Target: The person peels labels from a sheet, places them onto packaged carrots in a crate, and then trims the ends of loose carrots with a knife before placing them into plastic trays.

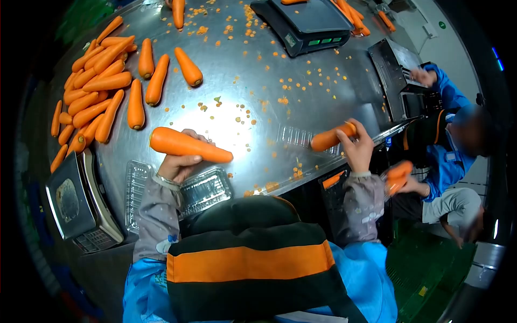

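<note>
My left hand is wrapped round a large carrot held level above the metal table. At the right, my right hand grips a shorter carrot near its thick end, over the table's front edge. Clear plastic trays lie below my left hand, one by my wrist and another further left. A further clear tray is beside the carrot in my right hand, partly hidden by it.
Many carrots are heaped at the back left. One scale stands at the left, another at the back. Orange scraps dot the table. A co-worker at the right holds carrots beside a dark machine.
</note>
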`<state>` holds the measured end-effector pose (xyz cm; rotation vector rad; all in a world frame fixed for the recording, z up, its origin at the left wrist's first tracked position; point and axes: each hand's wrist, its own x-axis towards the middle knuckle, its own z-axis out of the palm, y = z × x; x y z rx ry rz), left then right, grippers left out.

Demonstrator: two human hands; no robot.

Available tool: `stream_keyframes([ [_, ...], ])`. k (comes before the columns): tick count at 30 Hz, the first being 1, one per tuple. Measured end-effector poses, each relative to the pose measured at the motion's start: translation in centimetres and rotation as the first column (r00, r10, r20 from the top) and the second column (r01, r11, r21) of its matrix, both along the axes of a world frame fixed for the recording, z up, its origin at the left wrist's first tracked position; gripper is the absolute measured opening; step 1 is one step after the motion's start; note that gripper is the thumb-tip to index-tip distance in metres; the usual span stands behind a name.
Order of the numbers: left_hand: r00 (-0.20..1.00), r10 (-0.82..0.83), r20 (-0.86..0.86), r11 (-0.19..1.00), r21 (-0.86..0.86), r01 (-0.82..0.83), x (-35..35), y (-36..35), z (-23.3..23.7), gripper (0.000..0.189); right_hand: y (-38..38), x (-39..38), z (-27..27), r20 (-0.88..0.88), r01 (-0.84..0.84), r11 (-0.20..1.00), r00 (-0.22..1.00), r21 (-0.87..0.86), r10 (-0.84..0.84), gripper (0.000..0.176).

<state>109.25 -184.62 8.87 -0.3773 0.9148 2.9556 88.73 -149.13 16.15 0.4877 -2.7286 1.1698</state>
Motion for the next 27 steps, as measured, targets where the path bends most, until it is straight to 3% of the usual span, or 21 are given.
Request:
stream_keyframes([
  [1, 0.999, -0.011, 0.043, 1.0, 0.016, 0.01, 0.5, 0.6, 0.9, 0.044, -0.5, -0.5, 0.2, -0.064, -0.04, 0.971, 0.996, 0.237, 0.056, 0.039],
  [4, 0.998, 0.003, 0.069, 0.999, -0.037, -0.001, 1.5, 1.6, 0.5, 0.045, -3.1, -0.5, -0.7, -0.087, -0.037, 0.877, 0.992, 0.479, 0.09, 0.044],
  [8, 0.986, 0.05, 0.159, 0.989, -0.145, -0.026, 2.4, 2.9, 0.3, 0.047, -2.7, -1.1, -2.0, -0.144, 0.047, 0.995, 0.989, 0.087, -0.034, 0.04],
  [11, 0.982, 0.062, 0.176, 0.993, -0.108, -0.044, 2.4, 3.7, 0.2, 0.047, -0.6, -1.8, -4.2, 0.145, 0.093, 0.947, 0.988, -0.306, -0.051, 0.035],
  [15, 0.993, 0.058, 0.104, 0.996, 0.063, -0.065, 1.5, 5.8, 2.6, 0.038, 4.2, -2.1, -10.5, 0.427, 0.254, 0.944, 0.893, -0.211, -0.145, 0.022],
  [18, 0.992, 0.072, 0.099, 0.983, 0.159, -0.087, 1.3, 6.5, 2.3, 0.044, 6.8, -1.2, -12.4, 0.22, 0.228, 0.973, 0.948, 0.04, -0.231, 0.019],
  [21, 0.97, 0.157, 0.184, 0.902, 0.373, -0.217, 1.0, 7.9, 3.5, 0.044, 4.2, 0.2, -9.0, -0.006, 0.115, 0.991, 0.993, -0.065, -0.116, 0.017],
  [25, 0.968, 0.172, 0.184, 0.784, 0.569, -0.248, 0.8, 8.7, 4.4, 0.041, -3.1, 4.6, -3.3, -0.026, -0.256, 0.954, 0.967, -0.159, 0.255, 0.012],
  [27, 0.963, 0.195, 0.186, 0.754, 0.599, -0.269, 1.0, 8.8, 5.0, 0.041, -6.4, 6.5, -3.2, 0.052, -0.37, 0.841, 0.905, -0.394, 0.422, 0.022],
])
